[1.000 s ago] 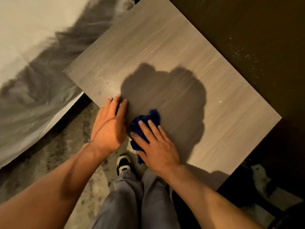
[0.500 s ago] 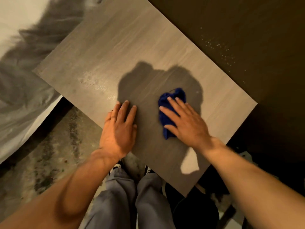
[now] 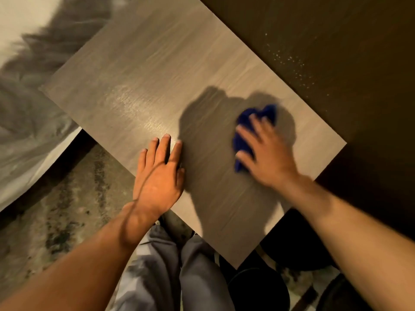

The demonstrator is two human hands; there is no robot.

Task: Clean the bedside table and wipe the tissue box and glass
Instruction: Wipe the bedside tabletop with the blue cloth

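Note:
The grey wood-grain top of the bedside table (image 3: 157, 63) fills the middle of the view, set at an angle. My right hand (image 3: 267, 153) presses a crumpled blue cloth (image 3: 247, 122) flat on the table's right part, fingers spread over it; the hand is blurred. My left hand (image 3: 159, 173) lies flat, fingers apart, on the near edge of the table, holding nothing. A damp, shiny patch (image 3: 134, 104) shows on the tabletop beyond the left hand. No tissue box or glass is in view.
A bed with white and grey bedding (image 3: 27, 104) lies to the left. A dark wall (image 3: 325, 41) runs along the table's far right side. Mottled floor (image 3: 56, 221) and my grey trouser legs (image 3: 170, 270) are below; dark objects (image 3: 258, 288) sit on the floor at lower right.
My right hand has slid the blue cloth from the near edge beside the left hand out to the right and further across the tabletop. The left hand stays flat on the edge.

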